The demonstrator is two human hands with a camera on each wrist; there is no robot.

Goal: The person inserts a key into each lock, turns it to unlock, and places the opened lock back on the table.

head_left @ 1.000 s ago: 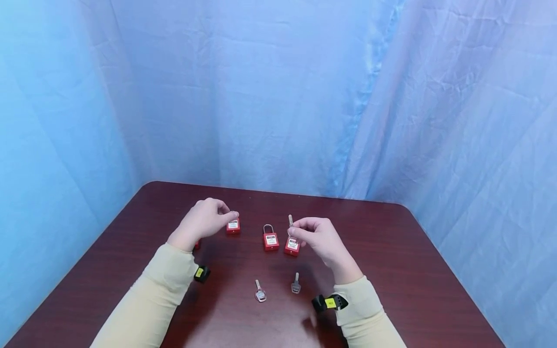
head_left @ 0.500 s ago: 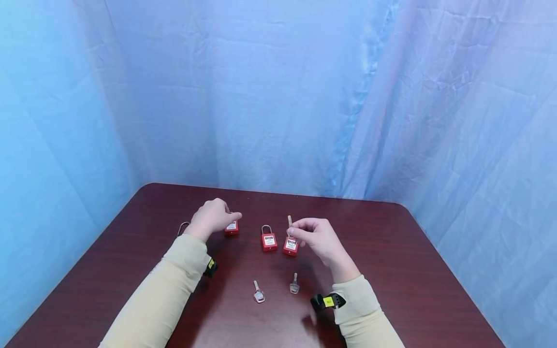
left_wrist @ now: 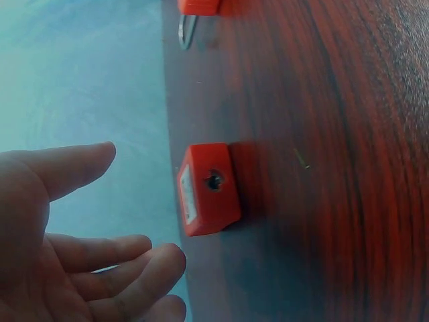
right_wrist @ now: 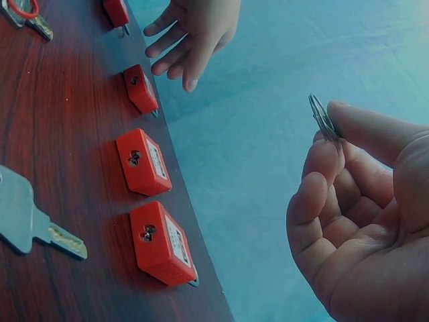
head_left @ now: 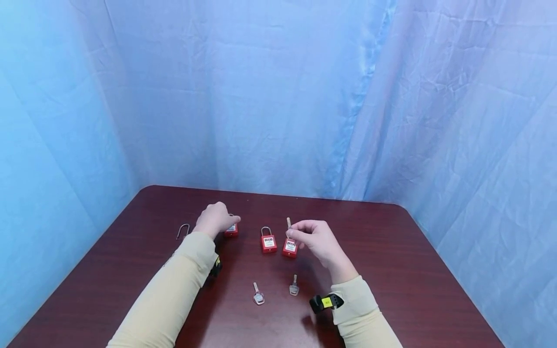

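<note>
A small silver metal key was held pinched upright between thumb and forefinger of the right hand, the blade pointing up and clear of the dark red wooden table; in the right wrist view the key was seen edge-on at the fingertips, the other fingers curled loosely beneath. Directly below that grip, the nearest red plastic padlock was lying flat, its keyhole end turned toward the person and its long axis running away toward the blue curtain. The middle red padlock was set just beside it to the left, steel shackle on the far side. The left hand was hovering over the third red padlock, fingers relaxed and spread, nothing gripped; from the left wrist the lock's keyhole face was seen just beyond the fingertips, apart from them. Near the left sleeve a loose steel shackle was lying, and two spare silver keys were resting nearer the person, well apart from both hands.
</note>
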